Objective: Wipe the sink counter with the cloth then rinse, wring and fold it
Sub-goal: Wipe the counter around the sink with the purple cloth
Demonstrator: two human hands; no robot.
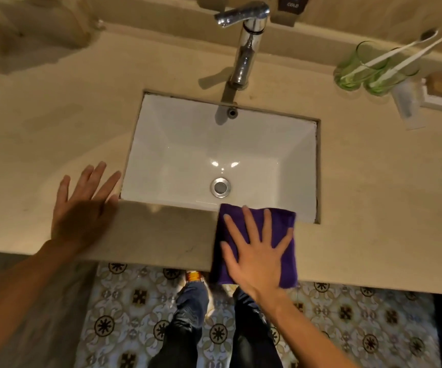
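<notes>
A folded purple cloth (286, 227) lies flat on the front strip of the beige counter (161, 229), just in front of the white sink basin (188, 155). My right hand (257, 248) presses down on the cloth with its fingers spread and straight. My left hand (84, 205) rests flat on the counter at the sink's front left corner, fingers spread, holding nothing. The chrome faucet (246, 43) stands behind the basin, and no water is visible running from it.
At the back right stand two green glasses (358, 67) with toothbrushes, a small white tube and a soap dish (440, 91). The counter's front edge overhangs a patterned tile floor (124, 314), where my legs show.
</notes>
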